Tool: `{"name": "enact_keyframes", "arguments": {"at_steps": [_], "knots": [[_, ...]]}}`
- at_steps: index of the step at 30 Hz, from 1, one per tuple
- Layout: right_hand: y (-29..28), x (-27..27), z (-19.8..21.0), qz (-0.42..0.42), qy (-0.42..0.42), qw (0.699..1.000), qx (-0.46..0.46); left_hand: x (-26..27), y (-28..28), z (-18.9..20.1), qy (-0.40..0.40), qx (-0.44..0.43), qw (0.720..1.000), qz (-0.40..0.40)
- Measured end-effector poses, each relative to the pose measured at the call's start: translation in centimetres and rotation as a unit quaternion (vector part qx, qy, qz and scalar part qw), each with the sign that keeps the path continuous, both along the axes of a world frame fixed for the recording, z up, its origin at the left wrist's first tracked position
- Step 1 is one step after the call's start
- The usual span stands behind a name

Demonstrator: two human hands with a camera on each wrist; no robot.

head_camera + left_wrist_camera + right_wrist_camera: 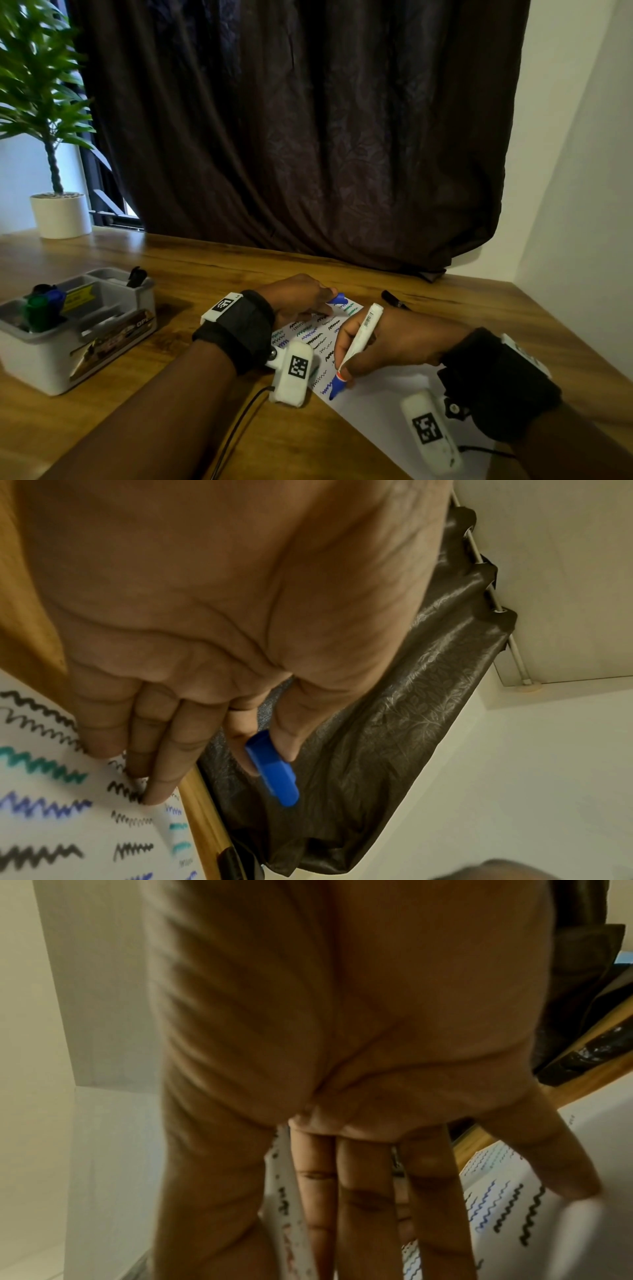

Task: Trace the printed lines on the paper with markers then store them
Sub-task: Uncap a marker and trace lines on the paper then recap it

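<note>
My right hand (376, 346) grips the white marker (356, 342), its blue tip on the paper (383, 407) near that sheet's left edge. My left hand (298, 301) pinches the smooth blue cap (272, 769), straight fingers (171, 764) pressing the sheet's far end. A grey plastic organizer (44, 356) sits well left on the wooden table (212, 274), bare wood between.

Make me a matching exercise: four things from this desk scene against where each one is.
Things:
1. blue cap
2. blue marker
3. black marker
4. green marker

Places:
A. standing in the grey organizer
B. lying on the desk beyond the paper
C. pinched in the left hand
D. gripped in the right hand, tip on the paper

Pairs: 1-C, 2-D, 3-B, 4-A
</note>
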State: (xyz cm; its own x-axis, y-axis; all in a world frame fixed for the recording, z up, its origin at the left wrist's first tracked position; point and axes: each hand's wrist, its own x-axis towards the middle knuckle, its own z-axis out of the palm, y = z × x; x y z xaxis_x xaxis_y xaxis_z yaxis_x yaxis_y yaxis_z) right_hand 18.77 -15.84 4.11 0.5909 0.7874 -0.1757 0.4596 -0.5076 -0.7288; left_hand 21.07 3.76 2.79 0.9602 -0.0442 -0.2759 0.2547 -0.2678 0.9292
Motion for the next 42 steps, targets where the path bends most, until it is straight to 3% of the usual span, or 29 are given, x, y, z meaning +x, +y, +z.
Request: {"name": "enact_keyframes", "arguments": {"at_steps": [42], "knots": [[-0.83,0.17,0.20,-0.051,0.009,0.998,0.020,-0.11,-0.29,-0.02,-0.004,-0.005,1.000,0.006]]}}
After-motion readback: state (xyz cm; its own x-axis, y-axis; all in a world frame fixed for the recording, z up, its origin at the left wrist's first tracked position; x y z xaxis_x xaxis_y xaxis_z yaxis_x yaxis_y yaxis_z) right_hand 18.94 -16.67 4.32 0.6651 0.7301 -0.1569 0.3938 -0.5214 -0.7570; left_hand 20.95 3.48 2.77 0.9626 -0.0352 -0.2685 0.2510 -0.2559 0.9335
